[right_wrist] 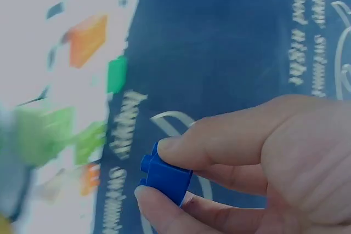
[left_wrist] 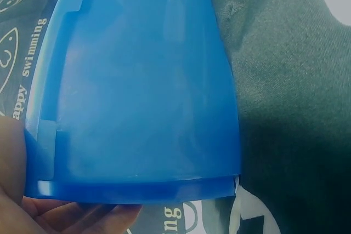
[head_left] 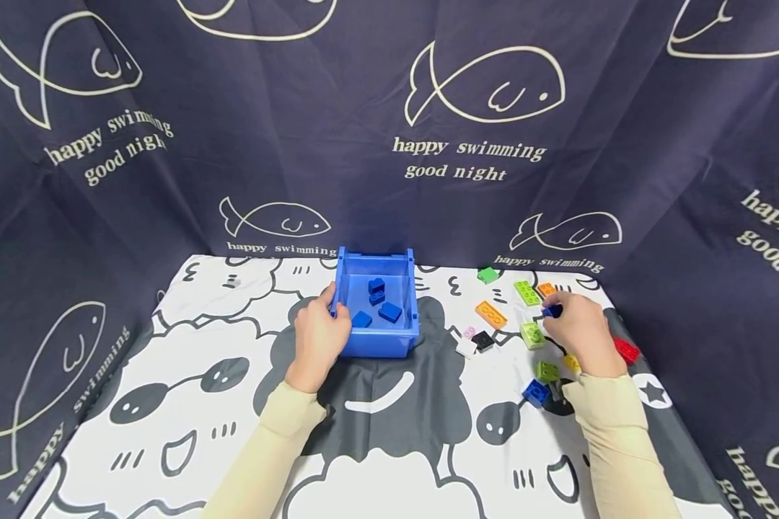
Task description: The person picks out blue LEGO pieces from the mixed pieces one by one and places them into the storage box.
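Observation:
My left hand (head_left: 321, 331) grips the left wall of a blue bin (head_left: 379, 344). In the left wrist view the bin's outer wall (left_wrist: 142, 91) fills most of the picture, with fingers (left_wrist: 82, 218) curled at its edge. Several blue bricks (head_left: 390, 311) lie on the bin's floor. Over at the right, my right hand (head_left: 578, 328) pinches a blue brick (right_wrist: 169, 179) between thumb and fingertips, its studs facing left in the right wrist view. Below that hand, another blue brick (head_left: 535, 393) lies on the cloth beside a green brick (head_left: 547, 371).
Around the right hand lie lime bricks (head_left: 528, 293), an orange plate brick (head_left: 491, 315), a black brick (head_left: 483, 340), a white brick (head_left: 467, 348), a red brick (head_left: 626, 351) and a yellow brick (head_left: 571, 362). A green brick (head_left: 488, 274) is near the dark curtain (head_left: 363, 144) at the back.

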{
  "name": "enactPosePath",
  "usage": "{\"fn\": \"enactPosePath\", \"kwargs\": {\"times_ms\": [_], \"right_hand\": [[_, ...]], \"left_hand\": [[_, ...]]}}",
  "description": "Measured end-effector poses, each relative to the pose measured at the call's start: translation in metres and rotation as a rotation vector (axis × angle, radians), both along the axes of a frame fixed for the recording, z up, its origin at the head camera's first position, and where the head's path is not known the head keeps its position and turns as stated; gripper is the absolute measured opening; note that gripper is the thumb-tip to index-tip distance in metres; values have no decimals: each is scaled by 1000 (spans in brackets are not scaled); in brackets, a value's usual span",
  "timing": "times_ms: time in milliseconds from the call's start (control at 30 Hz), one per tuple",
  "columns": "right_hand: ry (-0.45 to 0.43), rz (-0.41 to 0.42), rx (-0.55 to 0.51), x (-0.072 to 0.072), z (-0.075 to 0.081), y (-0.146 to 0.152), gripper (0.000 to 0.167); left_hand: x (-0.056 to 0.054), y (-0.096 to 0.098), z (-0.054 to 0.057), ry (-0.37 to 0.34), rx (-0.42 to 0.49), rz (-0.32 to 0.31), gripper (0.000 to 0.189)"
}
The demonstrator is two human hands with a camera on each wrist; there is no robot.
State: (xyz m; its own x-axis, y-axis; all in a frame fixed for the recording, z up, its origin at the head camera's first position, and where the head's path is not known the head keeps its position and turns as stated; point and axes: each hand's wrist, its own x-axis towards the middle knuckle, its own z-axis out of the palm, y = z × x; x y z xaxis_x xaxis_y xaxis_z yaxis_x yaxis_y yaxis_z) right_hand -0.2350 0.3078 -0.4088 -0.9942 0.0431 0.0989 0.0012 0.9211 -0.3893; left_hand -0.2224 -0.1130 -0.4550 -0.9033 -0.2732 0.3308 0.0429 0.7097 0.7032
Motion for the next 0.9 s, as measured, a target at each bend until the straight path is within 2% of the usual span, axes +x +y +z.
{"fn": "enactPosePath", "kwargs": {"times_ms": [167, 533, 733, 900], "right_hand": [[135, 73, -14, -6, 30, -25, 30], [231, 183, -89, -13, 96, -97, 26], [269, 258, -90, -20, 113, -132, 28], [236, 304, -101, -24, 121, -158, 30]], "left_hand": [[0, -1, 2, -3, 4, -4, 48], [2, 0, 1, 5, 13, 0, 47], [1, 0, 0, -3, 12, 6, 47], [1, -1, 0, -9, 19, 5, 48]]}}
